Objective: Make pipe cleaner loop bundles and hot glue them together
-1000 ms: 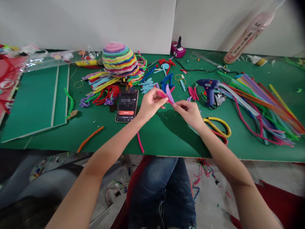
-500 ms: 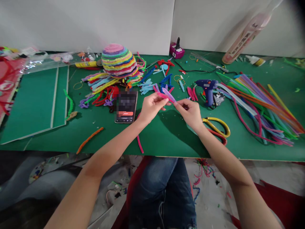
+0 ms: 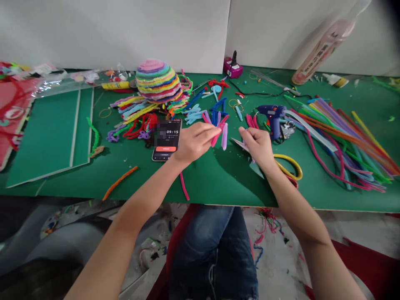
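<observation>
My left hand (image 3: 195, 143) is closed in a pinch on a pink pipe cleaner piece (image 3: 215, 136). Close beside it hangs a short lilac piece (image 3: 224, 137); whether the two are joined is unclear. To the right, my right hand (image 3: 258, 143) has its fingers curled, and what they hold, if anything, is hidden. Under and around that hand lie scissors with yellow and red handles (image 3: 295, 165), a blade pointing left past the thumb. Just behind the left fingers are blue pieces (image 3: 220, 105) and a bundle of light blue ones (image 3: 194, 114).
A phone (image 3: 168, 141) with a timer lies beside my left wrist. Behind it stands a striped pipe cleaner dome (image 3: 158, 83). A blue glue gun (image 3: 273, 118) rests beyond my right hand, near loose long pipe cleaners (image 3: 350, 141). An orange strip (image 3: 120, 182) lies near the front edge.
My hands have moved apart; the right has let go of the pink and lilac pieces and shifted right. The left keeps the pink piece. A scissor blade now shows.
</observation>
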{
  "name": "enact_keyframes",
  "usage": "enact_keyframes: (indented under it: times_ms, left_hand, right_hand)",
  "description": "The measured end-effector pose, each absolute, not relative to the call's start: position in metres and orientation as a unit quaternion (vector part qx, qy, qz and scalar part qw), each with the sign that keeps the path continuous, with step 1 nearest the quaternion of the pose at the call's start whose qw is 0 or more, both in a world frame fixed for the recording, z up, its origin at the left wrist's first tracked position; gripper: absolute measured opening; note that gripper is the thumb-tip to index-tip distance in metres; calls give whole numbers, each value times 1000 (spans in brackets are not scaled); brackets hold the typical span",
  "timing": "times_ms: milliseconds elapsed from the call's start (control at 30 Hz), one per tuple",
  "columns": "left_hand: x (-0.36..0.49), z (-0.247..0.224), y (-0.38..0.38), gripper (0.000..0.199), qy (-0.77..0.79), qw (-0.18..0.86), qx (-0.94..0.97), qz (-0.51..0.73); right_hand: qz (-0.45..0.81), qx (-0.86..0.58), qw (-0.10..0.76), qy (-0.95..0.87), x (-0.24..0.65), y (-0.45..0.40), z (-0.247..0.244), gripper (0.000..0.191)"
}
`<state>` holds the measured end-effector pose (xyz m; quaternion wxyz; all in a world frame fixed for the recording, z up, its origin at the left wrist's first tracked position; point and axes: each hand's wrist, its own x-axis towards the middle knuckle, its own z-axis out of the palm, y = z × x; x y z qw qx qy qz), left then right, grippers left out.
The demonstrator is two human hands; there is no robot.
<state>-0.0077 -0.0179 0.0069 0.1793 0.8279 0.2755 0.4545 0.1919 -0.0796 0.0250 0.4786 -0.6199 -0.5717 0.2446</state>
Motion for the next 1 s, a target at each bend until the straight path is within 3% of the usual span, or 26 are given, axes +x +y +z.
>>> enact_keyframes:
  times_ms: [200,433,533,667,733,867,1000]
  left_hand:
    - [-10,7,-24,17,175,11,890,421]
    - [-6,5,-22,23,89,-99,872,470]
    - [0,6,-26,25,146,12,855,497]
    - [10,11,-32,28,294,323,784,440]
    - [13,10,-34,30,311,414,756,401]
    - [17,4,-35,24,298,471,728,399]
    - [18,2,-36,20,308,464,720,414]
  right_hand:
    - [512,-523,478,-485,181,-83,30,53]
    - [570,-477,488,-458,178,-87,32,40]
    - [536,-480,512,-469,180,-85,29,37]
    - [488,-494,544,-472,182,-83,27,33]
    - [470,-500,546,-480,182,-83,26,31]
    - [459,-500,552,-484,179,-82,23,32]
    - [466,-497,555,-477,177,-81,20,29]
